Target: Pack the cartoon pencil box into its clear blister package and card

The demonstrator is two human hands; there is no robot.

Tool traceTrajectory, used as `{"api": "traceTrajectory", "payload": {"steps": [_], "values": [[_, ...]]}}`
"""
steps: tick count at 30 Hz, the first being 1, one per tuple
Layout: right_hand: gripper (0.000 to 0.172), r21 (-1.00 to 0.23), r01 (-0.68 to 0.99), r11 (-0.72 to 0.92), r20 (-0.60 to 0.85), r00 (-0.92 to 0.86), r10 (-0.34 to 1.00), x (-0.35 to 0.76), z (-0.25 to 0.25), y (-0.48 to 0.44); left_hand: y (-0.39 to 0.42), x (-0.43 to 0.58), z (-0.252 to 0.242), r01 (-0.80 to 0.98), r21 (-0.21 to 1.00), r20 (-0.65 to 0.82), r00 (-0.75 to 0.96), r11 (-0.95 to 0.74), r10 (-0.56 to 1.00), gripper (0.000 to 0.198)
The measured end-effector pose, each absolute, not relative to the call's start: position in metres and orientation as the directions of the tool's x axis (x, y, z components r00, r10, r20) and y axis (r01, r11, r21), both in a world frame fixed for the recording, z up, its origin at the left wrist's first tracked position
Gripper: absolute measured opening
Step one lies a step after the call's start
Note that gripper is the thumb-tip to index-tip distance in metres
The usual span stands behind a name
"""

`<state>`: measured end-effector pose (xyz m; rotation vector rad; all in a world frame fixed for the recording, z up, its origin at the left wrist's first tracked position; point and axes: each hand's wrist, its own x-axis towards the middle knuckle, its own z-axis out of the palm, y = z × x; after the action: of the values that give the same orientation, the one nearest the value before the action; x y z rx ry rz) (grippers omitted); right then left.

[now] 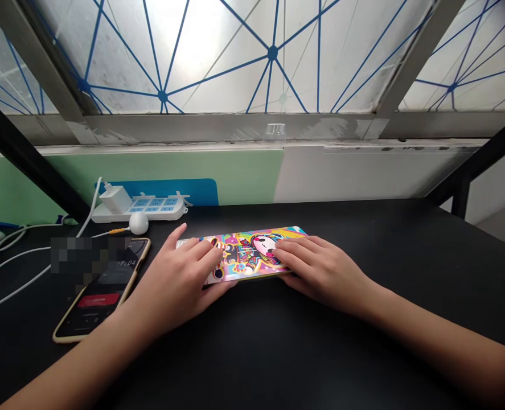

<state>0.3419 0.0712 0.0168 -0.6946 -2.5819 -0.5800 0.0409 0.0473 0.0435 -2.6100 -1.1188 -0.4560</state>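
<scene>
A flat, oblong, brightly coloured case (246,253) with a cartoon figure printed on its top lies on the black desk. What kind of case it is, I cannot tell for certain. My left hand (188,267) holds its left end, fingers on the printed face, thumb along the near edge. At the other end, my right hand (320,265) grips it the same way, fingertips on the print and thumb low at the near side. The case's underside is hidden.
A lit phone (102,290) in a pale-edged cover lies left of my left forearm. Behind it stand a white power strip (158,209) with a plugged-in charger (115,199), and a round white object (138,223) on a cable. Black slanted frame bars (469,162) flank the desk.
</scene>
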Motion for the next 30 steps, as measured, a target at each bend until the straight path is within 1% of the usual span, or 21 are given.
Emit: {"api": "traceTrajectory", "payload": {"steps": [4,7,8,11,13,15,19,21,23,26,30], "values": [[0.028,0.278,0.541,0.793,0.422,-0.811,0.405,0.34,0.021,0.07,0.048,0.042,0.045,0.75,-0.019,0.352,0.624,-0.661,0.698,0.034],[0.032,0.269,0.543,0.795,0.366,-0.822,0.437,0.339,0.022,0.069,0.049,0.04,0.045,0.751,0.084,0.303,0.607,-0.655,0.735,0.04],[0.033,0.264,0.544,0.796,0.353,-0.823,0.445,0.339,0.022,0.068,0.05,0.039,0.045,0.754,0.118,0.277,0.6,-0.647,0.75,0.046],[0.038,0.236,0.554,0.798,0.317,-0.82,0.476,0.34,0.024,0.068,0.052,0.034,0.042,0.794,0.195,0.152,0.556,-0.576,0.817,0.075],[0.041,0.212,0.562,0.799,0.282,-0.818,0.501,0.341,0.026,0.068,0.053,0.032,0.04,0.823,0.221,0.059,0.524,-0.523,0.849,0.085],[0.041,0.19,0.569,0.8,0.246,-0.816,0.523,0.343,0.03,0.068,0.054,0.031,0.039,0.832,0.237,0.006,0.516,-0.502,0.857,0.086],[0.042,0.125,0.574,0.809,0.196,-0.814,0.547,0.345,0.037,0.062,0.054,0.032,0.039,0.81,0.25,0.012,0.545,-0.53,0.838,0.085],[0.047,0.069,0.57,0.819,0.186,-0.814,0.55,0.344,0.038,0.059,0.053,0.033,0.038,0.8,0.241,0.034,0.558,-0.549,0.829,0.086],[0.057,0.028,0.565,0.825,0.179,-0.814,0.552,0.342,0.035,0.057,0.052,0.034,0.036,0.797,0.224,0.053,0.565,-0.561,0.824,0.089],[0.071,0.032,0.564,0.825,0.182,-0.815,0.55,0.336,0.025,0.056,0.053,0.034,0.033,0.792,0.208,0.067,0.574,-0.574,0.816,0.094],[0.079,0.069,0.579,0.812,0.207,-0.805,0.556,0.327,0.017,0.055,0.054,0.034,0.032,0.79,0.203,0.079,0.576,-0.579,0.814,0.094]]}}
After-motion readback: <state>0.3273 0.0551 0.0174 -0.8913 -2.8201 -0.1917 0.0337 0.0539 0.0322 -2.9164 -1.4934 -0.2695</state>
